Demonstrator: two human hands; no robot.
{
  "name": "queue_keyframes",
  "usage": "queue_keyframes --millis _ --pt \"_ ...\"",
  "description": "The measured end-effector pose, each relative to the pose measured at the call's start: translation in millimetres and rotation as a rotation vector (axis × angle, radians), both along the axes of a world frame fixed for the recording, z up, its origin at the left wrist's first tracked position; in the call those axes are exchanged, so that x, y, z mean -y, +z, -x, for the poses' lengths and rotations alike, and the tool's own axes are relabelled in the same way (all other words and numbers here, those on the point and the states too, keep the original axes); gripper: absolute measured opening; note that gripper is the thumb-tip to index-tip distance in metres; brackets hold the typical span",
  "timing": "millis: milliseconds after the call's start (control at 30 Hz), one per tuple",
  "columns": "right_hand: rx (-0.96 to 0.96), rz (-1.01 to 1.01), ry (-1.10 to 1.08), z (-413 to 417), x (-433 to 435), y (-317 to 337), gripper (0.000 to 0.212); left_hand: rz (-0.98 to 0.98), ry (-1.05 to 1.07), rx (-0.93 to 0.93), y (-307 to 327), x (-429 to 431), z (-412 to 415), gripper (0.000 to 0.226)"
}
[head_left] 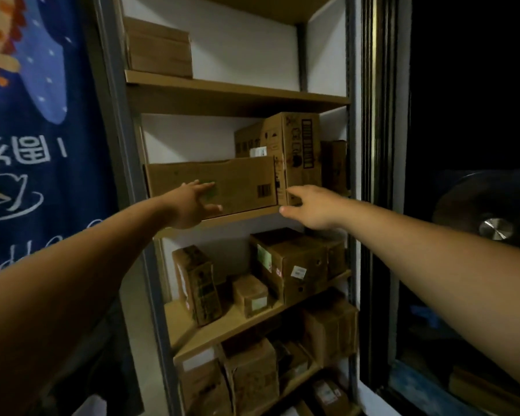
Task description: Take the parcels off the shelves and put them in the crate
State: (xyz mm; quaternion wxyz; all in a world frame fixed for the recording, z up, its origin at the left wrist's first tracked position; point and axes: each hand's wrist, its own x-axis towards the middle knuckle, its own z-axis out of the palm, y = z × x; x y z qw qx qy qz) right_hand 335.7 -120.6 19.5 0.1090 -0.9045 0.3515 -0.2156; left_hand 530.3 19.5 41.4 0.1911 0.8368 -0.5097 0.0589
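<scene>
The crosswise parcel (pixel 240 181) is touched in front by the spread left grip (pixel 189 205); the spread right grip (pixel 312 207) is held beside its right end.

This looks like a storage corner of a home or a small parcel room. A tall shelf unit (pixel 119 121) with wooden boards (pixel 237 93) stands against a white wall (pixel 243 49). It is stacked with cardboard parcels (pixel 240 187), some with shipping labels (pixel 298 271) and a barcode (pixel 264 191). A blue printed cloth (pixel 42 145) hangs on its left, and a dark sliding-door frame (pixel 379 145) runs along its right.
</scene>
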Motion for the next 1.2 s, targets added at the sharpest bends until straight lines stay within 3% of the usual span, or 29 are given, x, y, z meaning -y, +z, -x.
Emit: queue_keyframes --millis 300,567,867,1067,1200 --pt "0.029 0.022 0.143 -34 113 15 0.068 0.041 0.216 0.045 7 69 -16 0.073" --pt "0.041 0.071 0.252 -110 156 29 0.068 -0.013 0.364 0.161 30 90 -65 0.073" --pt "0.030 0.240 0.186 -184 199 47 0.071 -0.061 0.324 0.291 51 132 -127 0.076" --pt "-0.017 0.371 0.177 -218 245 45 0.076 -0.078 0.524 0.408 41 157 -169 0.088" --pt "0.063 0.434 0.243 -231 262 33 0.075 -0.014 0.587 0.495 31 164 -164 0.071"
